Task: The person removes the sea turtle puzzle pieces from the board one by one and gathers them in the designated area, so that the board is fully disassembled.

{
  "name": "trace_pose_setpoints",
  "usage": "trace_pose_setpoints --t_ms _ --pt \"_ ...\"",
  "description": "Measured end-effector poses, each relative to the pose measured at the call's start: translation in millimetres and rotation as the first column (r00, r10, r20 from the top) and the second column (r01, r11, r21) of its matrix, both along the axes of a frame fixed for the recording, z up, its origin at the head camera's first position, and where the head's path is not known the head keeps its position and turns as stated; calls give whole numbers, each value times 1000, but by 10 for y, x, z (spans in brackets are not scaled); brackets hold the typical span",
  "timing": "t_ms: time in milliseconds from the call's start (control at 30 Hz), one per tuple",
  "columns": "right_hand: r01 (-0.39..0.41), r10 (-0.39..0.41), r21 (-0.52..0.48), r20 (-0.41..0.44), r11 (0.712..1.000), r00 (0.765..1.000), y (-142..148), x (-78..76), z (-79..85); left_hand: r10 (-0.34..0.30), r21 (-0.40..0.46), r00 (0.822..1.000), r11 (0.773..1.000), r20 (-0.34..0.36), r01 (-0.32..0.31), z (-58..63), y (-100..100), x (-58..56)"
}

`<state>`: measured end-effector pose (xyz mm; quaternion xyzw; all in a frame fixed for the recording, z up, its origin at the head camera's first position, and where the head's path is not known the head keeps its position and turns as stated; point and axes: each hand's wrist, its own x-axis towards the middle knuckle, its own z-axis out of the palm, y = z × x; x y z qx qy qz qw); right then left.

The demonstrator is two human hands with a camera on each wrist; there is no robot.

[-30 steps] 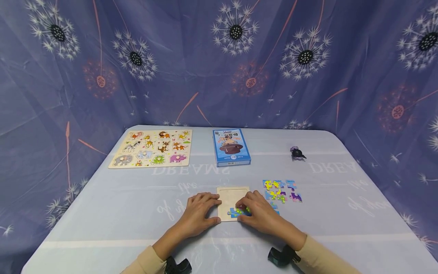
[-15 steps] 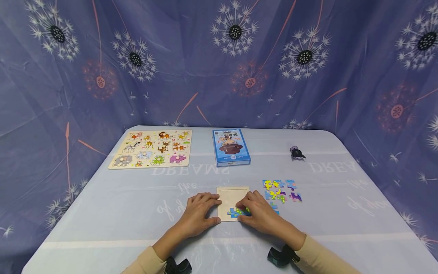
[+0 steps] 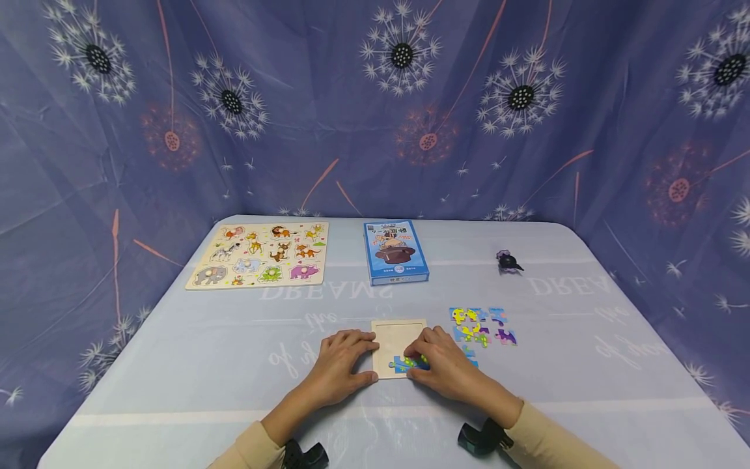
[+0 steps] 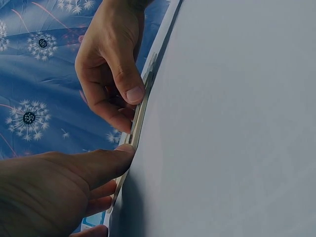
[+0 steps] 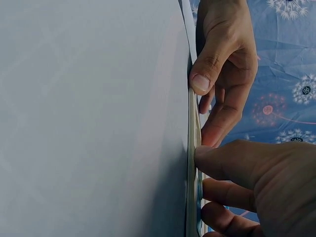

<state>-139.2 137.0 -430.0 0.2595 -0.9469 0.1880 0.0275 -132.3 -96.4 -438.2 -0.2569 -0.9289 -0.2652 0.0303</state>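
Note:
In the head view a small square wooden puzzle tray (image 3: 389, 332) lies on the table in front of the person. Its near part holds joined blue and green jigsaw pieces (image 3: 401, 365). My left hand (image 3: 340, 365) grips the tray's left side, fingertips at the edge and thumb by the near corner. Curled over the tray's right side, my right hand (image 3: 442, 365) pinches a jigsaw piece (image 3: 419, 363) between thumb and fingers, covering part of it. In the left wrist view the tray (image 4: 141, 113) shows edge-on, both thumbs at its near edge.
Loose jigsaw pieces (image 3: 469, 326) lie right of the tray, some partly behind the right hand. Farther back are an animal puzzle board (image 3: 263, 255), a blue box (image 3: 398, 253) and a small black object (image 3: 508, 262). A dandelion-print curtain (image 3: 328, 98) hangs behind the table.

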Motion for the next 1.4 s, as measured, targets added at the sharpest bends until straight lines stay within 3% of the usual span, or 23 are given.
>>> trace_pose_setpoints --t_ms 533,867,1067,1400 --pt "-4 4 4 -5 1000 1000 -2 -3 -3 2 3 1000 1000 4 -2 -9 0 0" --pt "-6 7 -66 17 998 1000 30 -6 30 3 -4 1000 1000 9 -3 -5 -2 -2" --pt "39 -39 -86 10 996 999 143 1 94 4 -1 1000 1000 4 -4 -4 -1 1" --pt "71 -79 -86 -93 994 993 547 36 131 4 -1 1000 1000 1 -4 -2 3 0"
